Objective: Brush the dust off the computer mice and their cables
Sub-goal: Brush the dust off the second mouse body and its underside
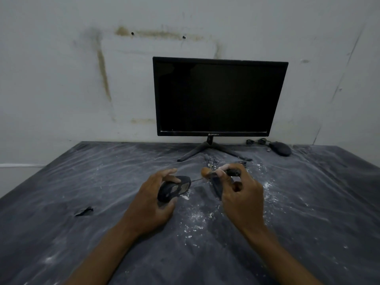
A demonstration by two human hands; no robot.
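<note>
While gripping a dusty black computer mouse (pixel 174 190) with curled fingers and thumb, left hand (pixel 153 199) low over the tabletop (pixel 82 233), covered in wrinkled dark plastic sheeting smeared with white powder. Right hand (pixel 239 194) closed around the dark handle of a small brush (pixel 221 173), brown bristle head pointing left, just beside the mouse's front end. Thin cable (pixel 196 179) running from the held mouse toward the brush. Beneath the right hand, a dark shape against the sheeting, too dim to identify. Farther back, a second black computer mouse (pixel 280 148) lying by the wall with its bundled black cord (pixel 257 141) just to its left. Black flat monitor (pixel 218 97), screen dark, standing on a splayed-leg stand at the rear centre. Stained white wall (pixel 82 79) behind. Small tear (pixel 84 211) in the sheeting off to the left.
</note>
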